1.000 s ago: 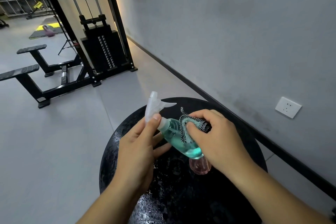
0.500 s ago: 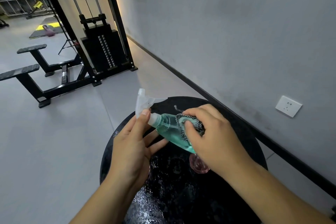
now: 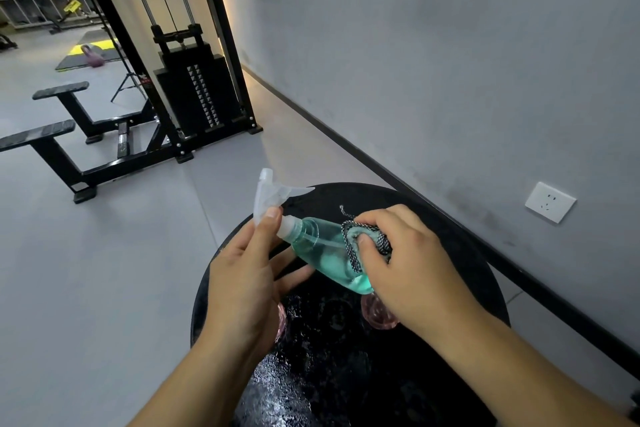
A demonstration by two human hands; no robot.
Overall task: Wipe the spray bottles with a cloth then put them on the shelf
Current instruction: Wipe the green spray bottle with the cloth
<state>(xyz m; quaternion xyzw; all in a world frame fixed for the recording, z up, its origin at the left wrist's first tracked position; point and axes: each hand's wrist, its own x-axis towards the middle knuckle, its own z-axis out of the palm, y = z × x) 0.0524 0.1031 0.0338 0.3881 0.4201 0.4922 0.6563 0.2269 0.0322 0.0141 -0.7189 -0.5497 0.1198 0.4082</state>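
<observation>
- At far left, a black weight bench (image 3: 52,135) stands on the grey floor, with a cable machine (image 3: 194,94) behind it near the wall.
- The left hand (image 3: 242,284) holds the teal spray bottle (image 3: 329,253) up over a round black table (image 3: 467,253), thumb curled against the neck just under the clear trigger head (image 3: 273,196), fingers wrapped beneath the body.
- The bottle lies tilted, nozzle pointing up and left, base down to the right, clear of the tabletop.
- A pink object shows on the table below the hands in 2 patches (image 3: 375,315); what it is cannot be told.
- The right hand (image 3: 412,270) pinches a folded cloth (image 3: 363,239), teal with a black-and-white edge, and presses it onto the bottle's side.
- At far right, a white wall socket (image 3: 550,202) sits on the grey wall.
</observation>
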